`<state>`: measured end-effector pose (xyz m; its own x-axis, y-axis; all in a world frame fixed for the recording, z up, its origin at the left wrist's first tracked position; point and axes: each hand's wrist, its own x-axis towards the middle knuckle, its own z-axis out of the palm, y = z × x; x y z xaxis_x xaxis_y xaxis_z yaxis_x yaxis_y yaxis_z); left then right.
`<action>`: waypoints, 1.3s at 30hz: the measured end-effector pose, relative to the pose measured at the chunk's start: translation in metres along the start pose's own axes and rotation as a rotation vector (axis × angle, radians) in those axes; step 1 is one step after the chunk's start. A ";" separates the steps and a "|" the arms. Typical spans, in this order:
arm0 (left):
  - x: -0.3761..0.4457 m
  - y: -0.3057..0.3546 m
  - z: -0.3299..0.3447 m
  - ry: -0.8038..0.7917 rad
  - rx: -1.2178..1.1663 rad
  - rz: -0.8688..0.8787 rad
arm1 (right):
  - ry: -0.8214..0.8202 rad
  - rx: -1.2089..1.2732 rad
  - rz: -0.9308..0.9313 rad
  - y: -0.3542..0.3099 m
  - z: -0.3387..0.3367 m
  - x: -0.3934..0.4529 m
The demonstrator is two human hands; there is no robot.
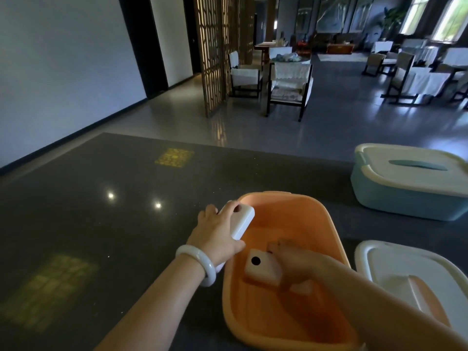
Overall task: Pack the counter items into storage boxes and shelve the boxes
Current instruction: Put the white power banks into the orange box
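Open orange box [304, 219] holds one white block [263, 268]; another white block [243, 220] tilts over its rim.

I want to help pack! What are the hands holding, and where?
Each holds a white box: left hand grips one along its side, right hand another by its end.

Light: dim room; your daylight comes from windows [430, 19] far right.
Glare: two bright spots plus yellowish patches on the dark counter [88, 198].
Edges: wide-angle bend, corners soft.
Background: chairs [288, 82] slightly blurred, maybe compression.
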<state>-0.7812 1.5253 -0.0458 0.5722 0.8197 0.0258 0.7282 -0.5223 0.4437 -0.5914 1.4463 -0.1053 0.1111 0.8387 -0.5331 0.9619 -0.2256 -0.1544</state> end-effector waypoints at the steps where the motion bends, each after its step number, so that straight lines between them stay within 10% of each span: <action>1: 0.000 0.000 0.000 -0.002 0.004 0.001 | -0.011 -0.009 -0.011 -0.001 0.000 0.000; 20: -0.003 0.002 0.007 0.053 0.072 -0.031 | -0.458 0.006 -0.129 -0.007 0.006 -0.008; 39: -0.006 0.002 0.005 0.047 0.098 -0.030 | -0.498 0.076 -0.226 -0.014 0.004 -0.012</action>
<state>-0.7813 1.5184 -0.0497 0.5328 0.8443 0.0565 0.7796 -0.5157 0.3553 -0.6070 1.4375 -0.1007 -0.2457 0.5386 -0.8059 0.9252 -0.1179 -0.3608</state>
